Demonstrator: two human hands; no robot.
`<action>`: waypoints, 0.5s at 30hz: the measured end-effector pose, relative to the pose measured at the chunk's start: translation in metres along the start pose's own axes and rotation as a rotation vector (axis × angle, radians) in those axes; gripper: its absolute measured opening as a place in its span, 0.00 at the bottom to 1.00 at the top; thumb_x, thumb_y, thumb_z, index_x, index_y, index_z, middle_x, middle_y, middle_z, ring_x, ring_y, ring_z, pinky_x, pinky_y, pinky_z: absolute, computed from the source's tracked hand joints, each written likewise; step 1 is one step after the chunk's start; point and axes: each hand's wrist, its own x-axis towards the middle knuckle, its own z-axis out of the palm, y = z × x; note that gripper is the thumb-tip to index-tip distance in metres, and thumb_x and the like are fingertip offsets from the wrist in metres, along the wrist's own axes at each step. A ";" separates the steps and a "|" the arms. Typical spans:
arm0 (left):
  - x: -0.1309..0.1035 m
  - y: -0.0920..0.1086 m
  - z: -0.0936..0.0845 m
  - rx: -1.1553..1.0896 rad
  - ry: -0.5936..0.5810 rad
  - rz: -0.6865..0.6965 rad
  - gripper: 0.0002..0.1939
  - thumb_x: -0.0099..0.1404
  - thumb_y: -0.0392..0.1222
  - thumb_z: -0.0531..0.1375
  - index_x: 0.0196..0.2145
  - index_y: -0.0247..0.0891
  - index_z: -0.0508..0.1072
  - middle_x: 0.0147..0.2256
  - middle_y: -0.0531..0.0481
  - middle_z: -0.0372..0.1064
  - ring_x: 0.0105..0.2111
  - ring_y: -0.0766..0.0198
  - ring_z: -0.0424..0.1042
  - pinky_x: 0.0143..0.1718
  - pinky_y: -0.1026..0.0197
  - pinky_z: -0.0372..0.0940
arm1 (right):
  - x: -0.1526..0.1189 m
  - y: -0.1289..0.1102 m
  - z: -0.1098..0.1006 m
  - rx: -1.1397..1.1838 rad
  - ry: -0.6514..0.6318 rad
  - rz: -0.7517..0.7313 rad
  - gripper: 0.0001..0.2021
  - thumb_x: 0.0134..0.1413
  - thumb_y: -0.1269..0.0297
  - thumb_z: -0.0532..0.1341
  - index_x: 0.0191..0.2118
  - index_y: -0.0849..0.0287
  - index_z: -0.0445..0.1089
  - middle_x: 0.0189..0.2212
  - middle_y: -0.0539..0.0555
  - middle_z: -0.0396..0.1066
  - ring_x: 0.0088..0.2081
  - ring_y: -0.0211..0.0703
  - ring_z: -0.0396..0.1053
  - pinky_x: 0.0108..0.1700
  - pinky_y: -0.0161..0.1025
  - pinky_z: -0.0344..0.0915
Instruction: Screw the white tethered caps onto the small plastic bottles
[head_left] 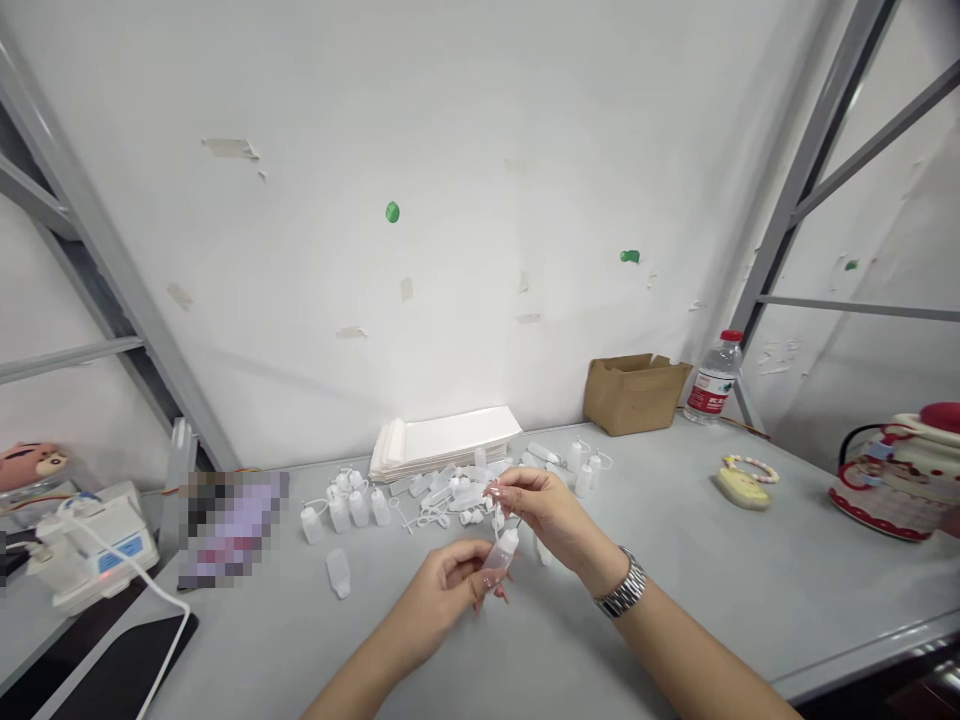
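Note:
My left hand is closed around a small translucent squeeze bottle, tilted with its white top up. Just above that top, my right hand pinches a small white cap, which seems to hang from a thin strap; the fingers partly hide it. Behind the hands lies a pile of loose white bottles and caps. Assembled bottles with strapped caps stand in a group to the left, and others stand to the right. One capless bottle lies alone on the grey table.
A stack of white sheets lies against the wall. At the back right stand a cardboard box and a water bottle. A yellow case and a decorated jug are at right; a power strip is at left.

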 end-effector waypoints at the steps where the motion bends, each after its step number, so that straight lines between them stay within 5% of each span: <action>1: 0.000 0.000 0.000 -0.002 0.006 0.003 0.14 0.57 0.48 0.57 0.35 0.35 0.72 0.29 0.49 0.67 0.32 0.63 0.66 0.30 0.64 0.58 | 0.000 -0.001 0.000 -0.002 0.003 -0.010 0.06 0.41 0.63 0.66 0.27 0.60 0.73 0.24 0.49 0.68 0.25 0.33 0.59 0.30 0.34 0.56; 15: -0.004 0.012 0.005 -0.034 0.090 -0.001 0.17 0.51 0.51 0.61 0.34 0.36 0.71 0.31 0.49 0.64 0.32 0.63 0.63 0.34 0.61 0.59 | -0.003 -0.002 0.001 0.028 -0.080 -0.093 0.07 0.44 0.60 0.64 0.25 0.59 0.72 0.24 0.50 0.66 0.26 0.34 0.60 0.31 0.35 0.57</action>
